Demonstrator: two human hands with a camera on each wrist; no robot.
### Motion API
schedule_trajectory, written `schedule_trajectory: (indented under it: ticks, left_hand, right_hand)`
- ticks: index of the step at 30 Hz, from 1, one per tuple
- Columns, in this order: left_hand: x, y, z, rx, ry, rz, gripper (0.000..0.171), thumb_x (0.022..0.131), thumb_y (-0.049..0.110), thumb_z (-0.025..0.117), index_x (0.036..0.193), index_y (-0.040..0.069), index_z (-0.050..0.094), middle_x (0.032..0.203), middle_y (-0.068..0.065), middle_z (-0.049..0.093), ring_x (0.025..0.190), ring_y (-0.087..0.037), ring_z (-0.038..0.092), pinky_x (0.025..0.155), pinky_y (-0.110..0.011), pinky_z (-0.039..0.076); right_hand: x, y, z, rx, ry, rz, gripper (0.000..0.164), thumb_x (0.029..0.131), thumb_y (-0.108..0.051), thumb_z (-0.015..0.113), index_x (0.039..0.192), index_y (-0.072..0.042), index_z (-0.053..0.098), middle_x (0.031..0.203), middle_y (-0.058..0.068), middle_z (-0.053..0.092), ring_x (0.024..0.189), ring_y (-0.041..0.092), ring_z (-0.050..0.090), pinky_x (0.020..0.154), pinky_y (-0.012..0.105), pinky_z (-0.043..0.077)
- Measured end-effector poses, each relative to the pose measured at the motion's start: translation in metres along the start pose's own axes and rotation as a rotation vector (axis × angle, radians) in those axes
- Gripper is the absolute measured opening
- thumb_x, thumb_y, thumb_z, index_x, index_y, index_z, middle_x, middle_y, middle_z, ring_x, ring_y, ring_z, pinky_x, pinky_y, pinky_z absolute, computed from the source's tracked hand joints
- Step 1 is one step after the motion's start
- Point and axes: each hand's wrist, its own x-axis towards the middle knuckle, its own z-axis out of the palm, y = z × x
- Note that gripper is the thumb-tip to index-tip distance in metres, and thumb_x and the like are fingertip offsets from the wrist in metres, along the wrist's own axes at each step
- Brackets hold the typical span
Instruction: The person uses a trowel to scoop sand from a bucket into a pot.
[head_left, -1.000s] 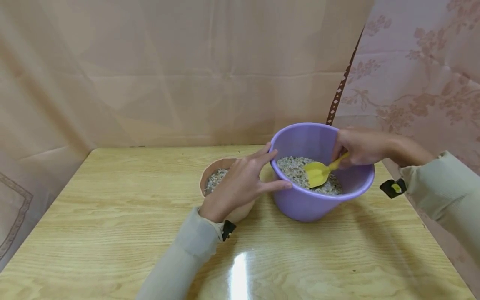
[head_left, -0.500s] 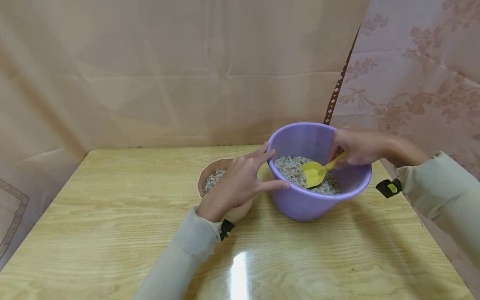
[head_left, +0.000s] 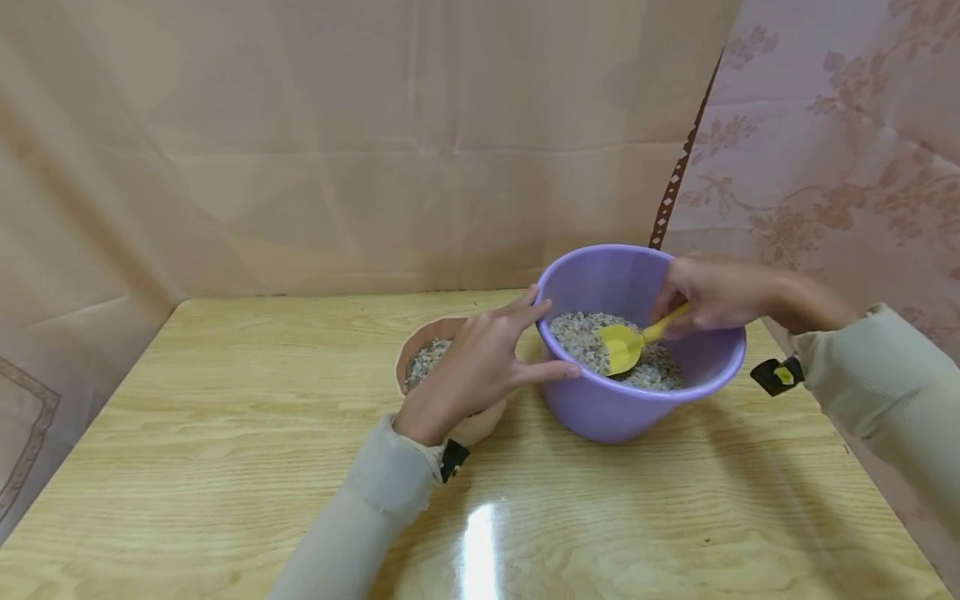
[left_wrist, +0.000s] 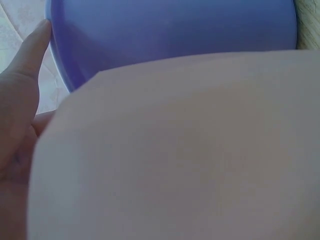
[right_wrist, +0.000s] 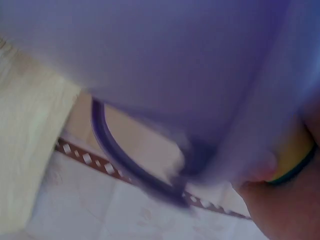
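A purple bucket [head_left: 607, 414] with grey-beige gravel [head_left: 585, 337] inside stands on the table. Inside it my right hand [head_left: 712, 293] grips the handle of a yellow scoop [head_left: 622, 347], whose blade lies at the gravel. My left hand [head_left: 480, 358] is spread, its thumb on the near rim and its fingertips at the left rim. Beneath that forearm sits a pot [head_left: 411, 354], pale outside and terracotta-coloured inside, also holding gravel and partly hidden by the hand. A pale wall of the pot [left_wrist: 175, 150] fills most of the left wrist view.
The wooden table [head_left: 225, 450] reaches back to a beige curtain [head_left: 337, 167]. A pink floral cloth [head_left: 847, 167] hangs at the right. A purple carry handle [right_wrist: 120, 160] hangs off the bucket in the right wrist view.
The scoop's blade has shifted a little to the left in the gravel, with my right hand still gripping its handle. My left hand has stayed at the bucket's rim.
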Motion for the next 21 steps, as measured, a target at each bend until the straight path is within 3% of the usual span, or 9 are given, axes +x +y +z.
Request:
schedule_trajectory:
  ticks: [6, 12, 21]
  left_hand:
    - [-0.0022, -0.0006, -0.0007, 0.001, -0.003, -0.006, 0.086, 0.084, 0.062, 0.069, 0.146, 0.005, 0.050, 0.157, -0.013, 0.034, 0.132, -0.024, 0.051, 0.103, -0.035, 0.046]
    - [-0.0024, -0.0011, -0.0021, 0.003, -0.001, -0.013, 0.086, 0.083, 0.061, 0.071, 0.145, 0.005, 0.051, 0.156, -0.015, 0.034, 0.129, -0.023, 0.054, 0.100, -0.034, 0.047]
    - [-0.0048, -0.0017, -0.0016, -0.005, 0.009, -0.009, 0.086, 0.083, 0.061, 0.071, 0.145, 0.004, 0.051, 0.156, -0.014, 0.035, 0.130, -0.022, 0.052, 0.102, -0.034, 0.046]
  right_hand:
    - [0.0044, 0.0015, 0.0057, 0.062, 0.010, -0.022, 0.019, 0.079, 0.001, 0.077, 0.099, 0.000, 0.078, 0.092, 0.010, 0.076, 0.082, 0.016, 0.074, 0.072, 0.025, 0.058]
    - [0.0053, -0.0002, 0.0052, 0.083, 0.015, -0.009, 0.019, 0.080, 0.000, 0.077, 0.099, 0.002, 0.077, 0.093, 0.013, 0.076, 0.083, 0.021, 0.074, 0.071, 0.025, 0.058]
    - [0.0073, 0.0001, 0.0066, 0.111, 0.001, -0.005, 0.020, 0.080, 0.000, 0.077, 0.101, 0.003, 0.076, 0.092, 0.014, 0.076, 0.079, 0.016, 0.074, 0.069, 0.024, 0.058]
